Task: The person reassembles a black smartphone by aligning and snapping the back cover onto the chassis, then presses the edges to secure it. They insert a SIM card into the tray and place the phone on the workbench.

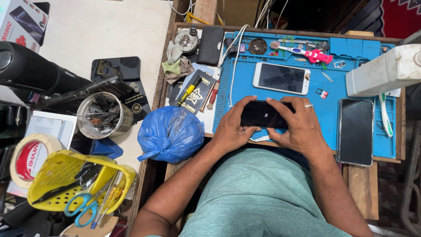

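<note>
A black phone (262, 114) is held flat, screen up, over the near edge of the blue mat (333, 112); it is clamped at its left end by the left hand (230, 129), whose thumb lies on its top edge, and at its right end by the right hand (300, 127), whose fingers are curled over its face; a ring is worn on the right hand. Just right of the hands, a dark phone (355, 131) is laid lengthwise on the mat's near right corner. Left of the hands, a tied blue bag (170, 134) is set at the bench's edge; nearer and further left, a yellow basket (66, 175) with blue scissors (81, 210) is seen, beside a tape roll (30, 157) and a metal tin (103, 115). Beyond the held phone, a white phone (281, 78) is laid face up on the mat; a pink toothbrush (307, 54) is placed at the mat's far edge.
</note>
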